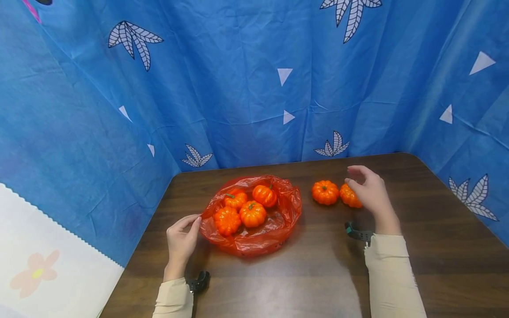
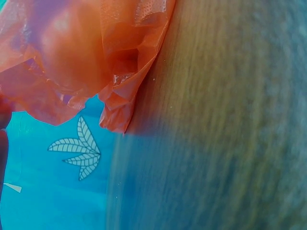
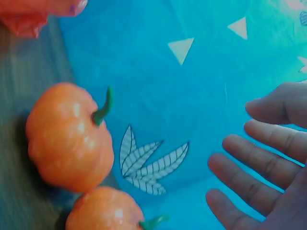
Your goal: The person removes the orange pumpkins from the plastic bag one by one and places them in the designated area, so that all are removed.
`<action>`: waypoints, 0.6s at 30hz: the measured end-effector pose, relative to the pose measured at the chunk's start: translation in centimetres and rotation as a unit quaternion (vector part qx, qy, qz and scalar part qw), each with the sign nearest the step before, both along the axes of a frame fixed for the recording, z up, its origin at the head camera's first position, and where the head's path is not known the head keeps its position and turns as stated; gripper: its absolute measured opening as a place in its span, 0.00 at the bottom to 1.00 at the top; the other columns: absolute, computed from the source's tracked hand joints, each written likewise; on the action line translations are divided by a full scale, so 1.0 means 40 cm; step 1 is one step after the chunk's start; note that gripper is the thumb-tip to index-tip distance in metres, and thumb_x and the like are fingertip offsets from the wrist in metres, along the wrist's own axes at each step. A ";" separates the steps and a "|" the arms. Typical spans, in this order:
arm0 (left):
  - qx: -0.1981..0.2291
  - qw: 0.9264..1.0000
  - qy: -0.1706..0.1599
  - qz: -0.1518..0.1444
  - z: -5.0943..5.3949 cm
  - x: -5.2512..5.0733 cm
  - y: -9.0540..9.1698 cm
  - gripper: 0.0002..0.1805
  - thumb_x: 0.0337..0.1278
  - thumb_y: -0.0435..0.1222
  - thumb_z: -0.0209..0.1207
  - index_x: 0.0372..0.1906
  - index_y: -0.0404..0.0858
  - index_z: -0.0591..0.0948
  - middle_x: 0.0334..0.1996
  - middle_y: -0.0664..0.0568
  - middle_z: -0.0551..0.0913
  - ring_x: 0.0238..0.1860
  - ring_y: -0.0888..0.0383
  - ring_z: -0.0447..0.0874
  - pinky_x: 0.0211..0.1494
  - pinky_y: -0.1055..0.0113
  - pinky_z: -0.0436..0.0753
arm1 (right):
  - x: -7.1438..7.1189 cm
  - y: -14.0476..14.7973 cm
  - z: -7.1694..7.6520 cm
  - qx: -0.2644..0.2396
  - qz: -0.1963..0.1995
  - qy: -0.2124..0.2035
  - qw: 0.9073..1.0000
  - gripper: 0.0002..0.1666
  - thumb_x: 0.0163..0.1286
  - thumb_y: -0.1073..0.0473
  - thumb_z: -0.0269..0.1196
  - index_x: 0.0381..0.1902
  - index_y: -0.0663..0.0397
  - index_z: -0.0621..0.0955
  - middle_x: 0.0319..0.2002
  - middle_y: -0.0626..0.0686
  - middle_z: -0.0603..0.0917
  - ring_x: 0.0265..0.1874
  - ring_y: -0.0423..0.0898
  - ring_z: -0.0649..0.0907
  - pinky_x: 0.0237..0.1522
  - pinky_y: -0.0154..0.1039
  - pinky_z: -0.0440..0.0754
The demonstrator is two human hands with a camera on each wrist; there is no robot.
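A red plastic bag (image 1: 284,225) lies spread wide on the table, with several small orange pumpkins (image 1: 253,213) inside it. My left hand (image 1: 181,240) pinches the bag's left rim between thumb and fingers. Two more pumpkins stand side by side to the right of the bag: one pumpkin (image 1: 325,192) in full sight, the other pumpkin (image 1: 350,196) partly covered by my right hand (image 1: 370,190). That hand hovers over them, thumb and fingers apart, holding nothing. In the right wrist view both green-stemmed pumpkins (image 3: 72,139) sit apart from the fingers (image 3: 254,167).
The dark wooden table (image 1: 310,278) meets a blue curtain (image 1: 246,88) with leaf and triangle prints at the back and sides. White cloth (image 1: 47,247) with a flower print hangs at the left. Each wrist wears a black strap (image 1: 359,234).
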State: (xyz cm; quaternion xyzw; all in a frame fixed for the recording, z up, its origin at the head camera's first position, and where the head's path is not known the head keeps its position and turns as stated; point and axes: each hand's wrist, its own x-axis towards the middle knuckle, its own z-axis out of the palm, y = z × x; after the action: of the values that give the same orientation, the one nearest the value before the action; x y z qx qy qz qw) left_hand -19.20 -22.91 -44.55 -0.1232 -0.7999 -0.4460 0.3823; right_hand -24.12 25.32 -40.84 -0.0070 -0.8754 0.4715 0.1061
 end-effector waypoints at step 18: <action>0.010 1.000 -0.025 0.007 -0.001 0.001 0.001 0.05 0.51 0.19 0.66 0.34 0.25 0.88 0.33 0.35 0.89 0.34 0.61 0.87 0.47 0.86 0.79 | 0.009 -0.134 0.051 -0.046 0.103 0.029 0.993 0.23 0.74 0.60 0.59 0.65 0.57 0.73 0.63 0.62 0.78 0.61 0.61 0.79 0.64 0.59 0.77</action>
State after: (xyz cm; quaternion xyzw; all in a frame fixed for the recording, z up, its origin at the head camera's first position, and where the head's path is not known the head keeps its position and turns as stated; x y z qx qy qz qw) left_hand -19.15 -22.86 -44.59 -0.1027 -0.8056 -0.4542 0.3662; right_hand -23.77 19.97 -38.81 0.0918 -0.8456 0.5195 0.0820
